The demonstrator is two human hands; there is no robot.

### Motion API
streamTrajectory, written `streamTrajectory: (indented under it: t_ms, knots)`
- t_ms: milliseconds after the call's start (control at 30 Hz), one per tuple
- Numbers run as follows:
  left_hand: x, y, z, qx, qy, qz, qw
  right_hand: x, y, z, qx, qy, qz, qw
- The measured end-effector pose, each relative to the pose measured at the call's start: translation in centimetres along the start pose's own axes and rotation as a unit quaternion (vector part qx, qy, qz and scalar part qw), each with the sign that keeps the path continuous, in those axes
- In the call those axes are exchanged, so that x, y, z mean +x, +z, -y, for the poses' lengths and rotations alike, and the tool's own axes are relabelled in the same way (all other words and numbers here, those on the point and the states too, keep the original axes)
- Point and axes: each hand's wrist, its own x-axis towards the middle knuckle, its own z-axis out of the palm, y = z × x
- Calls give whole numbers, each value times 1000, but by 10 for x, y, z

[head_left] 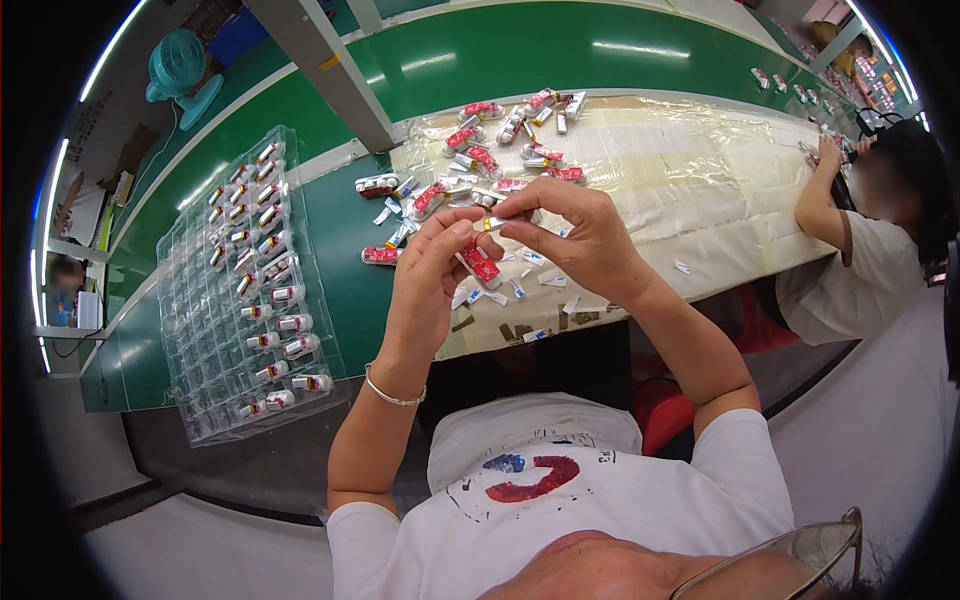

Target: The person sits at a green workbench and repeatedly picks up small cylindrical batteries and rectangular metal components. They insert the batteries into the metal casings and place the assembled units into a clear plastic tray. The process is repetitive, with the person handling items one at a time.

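Observation:
My left hand (432, 262) is closed around a small red-and-white piece that looks like a toy vehicle (479, 264). Close beside it, thumb and forefinger of my right hand (570, 232) pinch together at the upper end of that piece. Whatever lies between those fingertips is too small to make out. Just beyond both hands, several similar red-and-white toy vehicles (482, 160) lie in a loose pile, mixed with small silver-and-yellow parts (561, 123). Small white-and-blue paper slips (556, 281) are scattered around my hands.
On the left, a clear plastic tray (190, 330) holds rows of small pieces in its right-hand pockets. The green table (340, 225) has a taped, cream-covered section (700, 190). A metal post (325, 70) rises beyond. A co-worker (870, 230) sits at the right; a turquoise fan (180, 68) stands far left.

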Motion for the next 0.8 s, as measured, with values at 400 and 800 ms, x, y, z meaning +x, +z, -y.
streamTrajectory:
  t_ms: [400,800]
  knots:
    - [-3,-27,5,-51,-54,61,995,0,20,3,-128,-148,-38,980]
    - [-2,-24,-2,6,-67,-19,998,4,13,5,-166,-98,35,981]
